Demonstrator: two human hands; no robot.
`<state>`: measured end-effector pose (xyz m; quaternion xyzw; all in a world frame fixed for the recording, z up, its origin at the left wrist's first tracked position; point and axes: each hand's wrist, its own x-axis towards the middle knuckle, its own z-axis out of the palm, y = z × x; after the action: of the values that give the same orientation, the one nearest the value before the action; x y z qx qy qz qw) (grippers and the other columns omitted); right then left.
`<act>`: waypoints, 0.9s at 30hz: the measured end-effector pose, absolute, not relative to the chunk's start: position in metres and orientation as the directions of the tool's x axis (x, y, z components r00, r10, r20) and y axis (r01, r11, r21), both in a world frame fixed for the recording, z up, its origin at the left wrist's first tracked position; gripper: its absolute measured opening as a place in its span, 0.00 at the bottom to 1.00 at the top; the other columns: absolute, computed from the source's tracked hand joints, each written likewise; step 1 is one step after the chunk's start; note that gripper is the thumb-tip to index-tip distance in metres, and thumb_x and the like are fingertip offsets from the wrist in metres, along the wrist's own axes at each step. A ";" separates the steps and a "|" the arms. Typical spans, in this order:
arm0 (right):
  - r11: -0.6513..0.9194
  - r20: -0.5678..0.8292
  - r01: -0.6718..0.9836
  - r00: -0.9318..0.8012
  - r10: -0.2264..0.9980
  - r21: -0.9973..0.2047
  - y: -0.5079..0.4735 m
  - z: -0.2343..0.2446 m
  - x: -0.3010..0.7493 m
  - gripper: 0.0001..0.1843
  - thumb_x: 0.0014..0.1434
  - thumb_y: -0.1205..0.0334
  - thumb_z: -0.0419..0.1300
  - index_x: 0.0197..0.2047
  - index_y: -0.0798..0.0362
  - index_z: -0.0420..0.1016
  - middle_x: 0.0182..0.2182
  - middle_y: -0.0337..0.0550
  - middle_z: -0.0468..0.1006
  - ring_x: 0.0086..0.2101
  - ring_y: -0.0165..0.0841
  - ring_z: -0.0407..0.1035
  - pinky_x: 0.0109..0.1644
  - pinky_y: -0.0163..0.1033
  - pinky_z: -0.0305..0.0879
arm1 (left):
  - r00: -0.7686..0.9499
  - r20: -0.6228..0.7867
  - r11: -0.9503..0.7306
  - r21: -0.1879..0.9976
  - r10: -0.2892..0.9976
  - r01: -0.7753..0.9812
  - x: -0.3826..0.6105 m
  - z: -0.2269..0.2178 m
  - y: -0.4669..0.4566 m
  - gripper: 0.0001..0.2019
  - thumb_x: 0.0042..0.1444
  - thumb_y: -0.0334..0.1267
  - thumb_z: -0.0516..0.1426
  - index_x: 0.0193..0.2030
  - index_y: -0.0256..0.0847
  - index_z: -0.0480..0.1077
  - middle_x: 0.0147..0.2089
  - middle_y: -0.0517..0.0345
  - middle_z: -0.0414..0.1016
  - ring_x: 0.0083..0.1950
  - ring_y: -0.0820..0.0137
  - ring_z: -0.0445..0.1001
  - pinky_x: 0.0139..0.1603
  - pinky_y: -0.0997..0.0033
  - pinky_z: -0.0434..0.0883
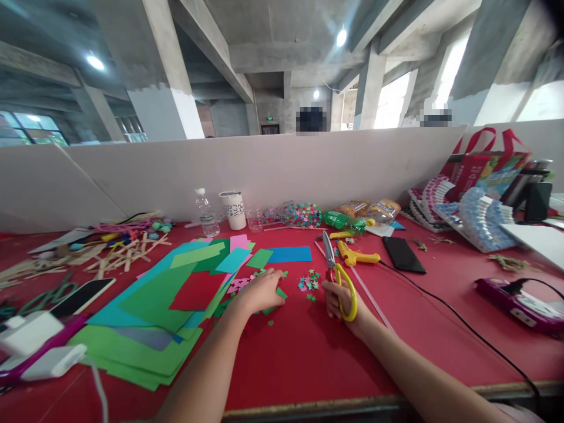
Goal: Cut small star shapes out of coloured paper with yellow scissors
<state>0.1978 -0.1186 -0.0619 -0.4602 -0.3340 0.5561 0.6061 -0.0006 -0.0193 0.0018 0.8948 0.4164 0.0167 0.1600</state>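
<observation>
My right hand (338,301) grips scissors (329,251) with yellow and red handles, the blades pointing up and away from me. My left hand (262,292) reaches over the table with its fingers curved and apart, above small cut pieces of green paper (281,292). Beneath and behind it lie small pink paper pieces (240,284). Between my hands sits a small heap of coloured paper stars (309,282). Left of my left hand spreads a stack of coloured paper sheets (154,299), mostly green and blue. A blue paper strip (291,254) lies behind the stars.
A yellow glue gun (358,254) with a black cable and a dark phone (404,254) lie to the right. A power strip (520,305) sits at far right. A bottle (207,214) and a white cup (233,210) stand at the back. Wooden sticks (132,254) lie left.
</observation>
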 end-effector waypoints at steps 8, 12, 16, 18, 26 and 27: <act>-0.040 -0.105 -0.376 0.152 0.983 -0.926 -0.118 -0.062 0.198 0.20 0.66 0.56 0.54 0.24 0.57 0.67 0.12 0.23 0.58 0.10 0.19 0.52 0.15 0.27 0.56 | 0.574 -0.142 -0.520 0.290 0.806 0.803 0.004 -0.003 -0.021 0.05 0.43 0.32 0.57 0.30 0.42 0.68 0.39 0.52 0.73 0.39 0.63 0.73 0.35 0.70 0.65; -0.051 -0.112 -0.370 0.143 0.983 -0.927 -0.116 -0.063 0.198 0.20 0.66 0.56 0.54 0.24 0.57 0.67 0.13 0.24 0.59 0.10 0.19 0.52 0.15 0.27 0.57 | 0.576 -0.101 -0.523 0.316 0.811 0.792 0.006 -0.003 -0.021 0.07 0.42 0.33 0.58 0.32 0.42 0.67 0.44 0.52 0.71 0.43 0.62 0.72 0.39 0.69 0.65; -0.062 -0.124 -0.359 0.152 0.981 -0.931 -0.112 -0.066 0.199 0.19 0.66 0.56 0.53 0.26 0.57 0.68 0.14 0.25 0.61 0.11 0.19 0.53 0.15 0.27 0.57 | 0.563 -0.079 -0.508 0.345 0.822 0.789 0.002 -0.003 -0.015 0.14 0.43 0.40 0.60 0.38 0.42 0.65 0.47 0.50 0.70 0.49 0.59 0.70 0.42 0.68 0.66; -0.075 -0.137 -0.354 0.155 0.978 -0.932 -0.111 -0.068 0.199 0.18 0.66 0.56 0.53 0.27 0.57 0.68 0.15 0.25 0.62 0.11 0.19 0.53 0.15 0.27 0.57 | 0.569 -0.102 -0.505 0.356 0.816 0.787 0.001 -0.004 -0.013 0.15 0.41 0.40 0.62 0.37 0.42 0.64 0.46 0.51 0.70 0.52 0.57 0.68 0.42 0.68 0.66; -0.083 -0.144 -0.354 0.151 0.978 -0.932 -0.111 -0.067 0.199 0.19 0.66 0.56 0.53 0.26 0.57 0.68 0.14 0.26 0.62 0.11 0.19 0.53 0.15 0.27 0.57 | 0.582 -0.175 -0.484 0.395 0.795 0.781 0.002 -0.015 -0.007 0.14 0.41 0.33 0.60 0.37 0.43 0.65 0.38 0.58 0.72 0.38 0.66 0.72 0.31 0.74 0.64; -0.083 -0.144 -0.353 0.150 0.978 -0.932 -0.111 -0.067 0.198 0.19 0.66 0.56 0.53 0.26 0.57 0.68 0.14 0.25 0.62 0.11 0.19 0.53 0.15 0.27 0.57 | 0.581 -0.176 -0.483 0.397 0.794 0.780 0.002 -0.016 -0.007 0.14 0.41 0.32 0.60 0.37 0.43 0.65 0.37 0.58 0.72 0.37 0.67 0.72 0.30 0.74 0.64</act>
<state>0.1984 -0.1110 -0.0674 -0.4745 -0.3291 0.5626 0.5917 0.0023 -0.0072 -0.0155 0.8610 0.4572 0.0158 0.2224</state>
